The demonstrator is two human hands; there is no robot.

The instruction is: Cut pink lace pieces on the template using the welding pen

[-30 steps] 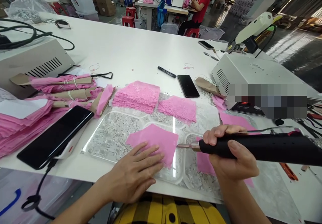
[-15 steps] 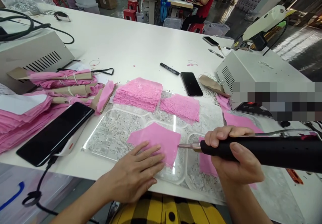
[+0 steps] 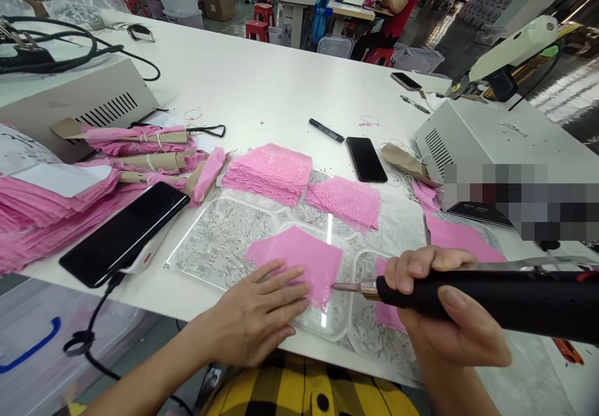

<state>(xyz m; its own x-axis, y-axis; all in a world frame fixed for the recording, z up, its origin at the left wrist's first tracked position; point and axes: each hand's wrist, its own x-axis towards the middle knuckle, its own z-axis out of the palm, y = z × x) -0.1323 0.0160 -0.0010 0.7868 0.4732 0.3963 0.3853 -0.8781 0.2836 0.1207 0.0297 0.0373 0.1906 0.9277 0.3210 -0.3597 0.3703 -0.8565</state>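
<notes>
My left hand [image 3: 255, 316] lies flat with fingers spread on the near corner of a pink fabric piece [image 3: 299, 257], pinning it to a clear plastic plate [image 3: 219, 241]. My right hand [image 3: 444, 316] is wrapped round a black cutting tool [image 3: 491, 300]. Its metal tip touches the right edge of the pink piece. Two stacks of pink lace [image 3: 271, 173] sit just beyond the plate. More pink fabric [image 3: 456, 235] lies under and behind my right hand.
A phone on a white charger [image 3: 124, 235] and piles of pink fabric [image 3: 42, 210] lie at left. Grey machine boxes stand at left [image 3: 79, 101] and right [image 3: 491, 141]. A second phone [image 3: 365, 159] and a marker [image 3: 326, 130] lie mid-table. A person in red sits far behind.
The tool tip has slid a little toward me along the right edge of the pink piece. My left hand stays flat on the fabric. The view has shifted slightly.
</notes>
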